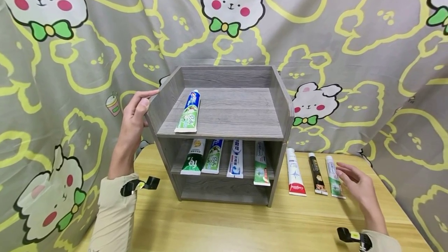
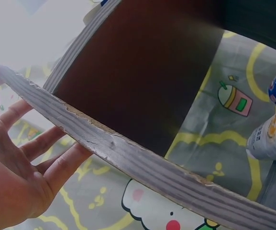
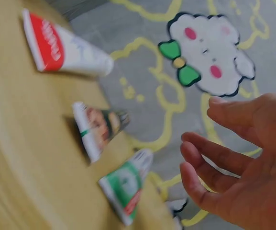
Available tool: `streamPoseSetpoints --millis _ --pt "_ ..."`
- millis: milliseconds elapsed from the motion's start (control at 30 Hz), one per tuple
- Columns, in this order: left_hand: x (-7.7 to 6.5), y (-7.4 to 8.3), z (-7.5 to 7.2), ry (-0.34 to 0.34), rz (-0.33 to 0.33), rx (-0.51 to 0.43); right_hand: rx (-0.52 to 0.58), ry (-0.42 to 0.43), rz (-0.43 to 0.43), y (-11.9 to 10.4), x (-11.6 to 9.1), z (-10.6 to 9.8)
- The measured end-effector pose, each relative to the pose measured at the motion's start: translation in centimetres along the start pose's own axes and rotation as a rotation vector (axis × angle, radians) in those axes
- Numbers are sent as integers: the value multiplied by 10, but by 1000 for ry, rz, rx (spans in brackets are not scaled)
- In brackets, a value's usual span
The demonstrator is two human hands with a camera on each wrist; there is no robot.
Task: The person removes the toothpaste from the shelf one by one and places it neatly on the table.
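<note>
My left hand [image 1: 134, 110] is at the left side panel of a grey wooden shelf unit [image 1: 227, 106], its index fingertip touching the panel's upper edge. In the left wrist view, the left hand's fairly straight fingers [image 2: 63, 165] meet the panel edge, partly hidden there. At the right, my right hand [image 1: 358, 184] hovers beside a green-and-white toothpaste tube [image 1: 335, 176], holding nothing. Its fingers are loosely bent and apart from the tube in the right wrist view. Left of that tube lie a black toothpaste tube [image 1: 317, 174] and a red-and-white Colgate tube [image 1: 295, 172].
A blue-and-green toothpaste tube [image 1: 189, 112] lies on the unit's top shelf, at the left. Several more tubes, among them a dark green one [image 1: 193, 156], lie in a row on the middle shelf. The unit stands on a wooden table [image 1: 224, 224] before a patterned curtain [image 1: 308, 65].
</note>
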State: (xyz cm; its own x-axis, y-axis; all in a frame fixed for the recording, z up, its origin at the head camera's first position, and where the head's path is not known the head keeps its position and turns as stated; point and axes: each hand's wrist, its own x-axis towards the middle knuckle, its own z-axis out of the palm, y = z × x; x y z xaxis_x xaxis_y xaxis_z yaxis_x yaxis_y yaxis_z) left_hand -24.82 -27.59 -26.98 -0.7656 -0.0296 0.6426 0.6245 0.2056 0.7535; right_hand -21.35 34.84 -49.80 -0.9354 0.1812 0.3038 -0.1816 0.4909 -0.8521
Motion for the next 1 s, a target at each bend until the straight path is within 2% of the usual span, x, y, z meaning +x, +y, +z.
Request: streamPoseSetpoints --millis 100,333,533,667,800,1000 --pt "-1 0 0 -2 1 -4 28 -7 -40 -14 0 -2" --pt "0 -1 -1 -3 16 1 16 30 -113 -46 -4 -6" --pt "0 -1 -1 -11 6 -41 -5 1 -156 -77 -10 -6" --pt "0 -1 0 -4 9 -16 -10 -8 -183 -99 -16 -3" --pt "0 -1 0 4 11 17 12 -8 -216 -119 -22 0" --pt "0 -2 0 0 14 -1 71 -33 -272 -144 -29 5"
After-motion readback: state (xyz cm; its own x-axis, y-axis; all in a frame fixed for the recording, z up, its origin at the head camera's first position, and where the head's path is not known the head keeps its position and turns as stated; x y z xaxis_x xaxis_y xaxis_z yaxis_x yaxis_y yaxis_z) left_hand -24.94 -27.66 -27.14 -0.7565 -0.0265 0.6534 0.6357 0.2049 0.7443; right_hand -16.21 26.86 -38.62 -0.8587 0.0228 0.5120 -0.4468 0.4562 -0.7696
